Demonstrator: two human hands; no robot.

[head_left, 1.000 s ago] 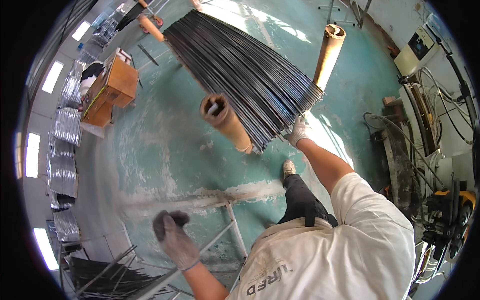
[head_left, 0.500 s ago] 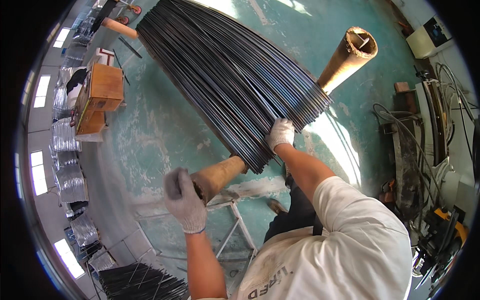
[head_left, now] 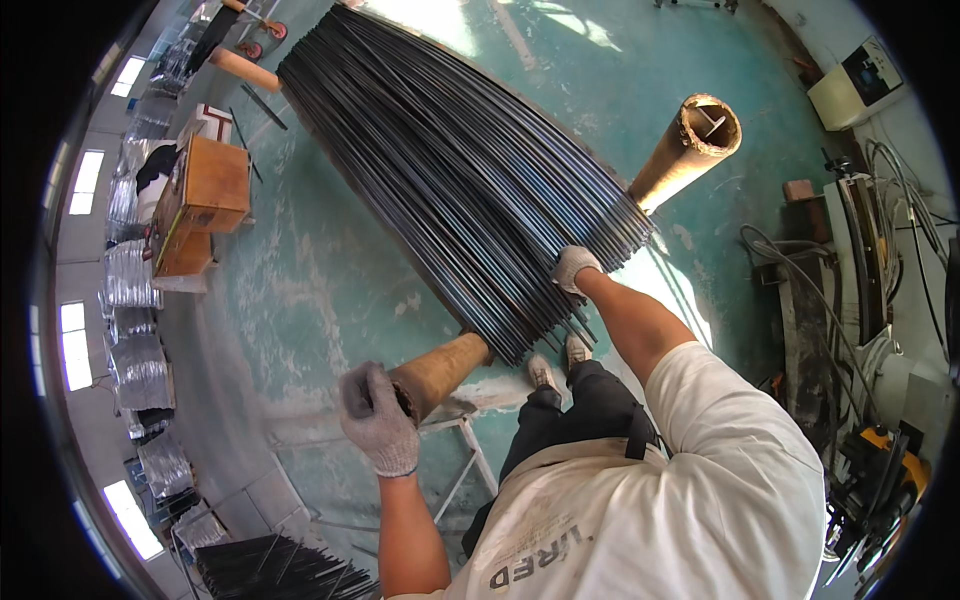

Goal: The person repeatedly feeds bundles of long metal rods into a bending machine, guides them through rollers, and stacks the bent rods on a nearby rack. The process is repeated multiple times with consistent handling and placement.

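A long bundle of dark, thin metal rods (head_left: 440, 180) spreads across the middle. My right hand (head_left: 577, 268), in a pale knit glove, closes over rods near the bundle's near end; its fingertips are partly hidden. A few rod ends stick out below that hand. My left hand (head_left: 380, 420), gloved too, is raised at the left with fingers curled in, beside the open end of a brown round tube (head_left: 440, 372). Whether it holds anything small is hidden. This tube rests at the bundle's near left corner.
Another upright brown tube (head_left: 685, 150) stands at the bundle's right. An orange-brown box (head_left: 217, 172) is at the left. More dark rods (head_left: 285, 572) lie at lower left, by a pale metal frame (head_left: 478, 450). Hoses (head_left: 790, 245) and machinery line the right.
My right hand stays on the rods, and a few near rod ends now stick out further. My left hand is still curled, slightly lower. The view has shifted; both my shoes now show.
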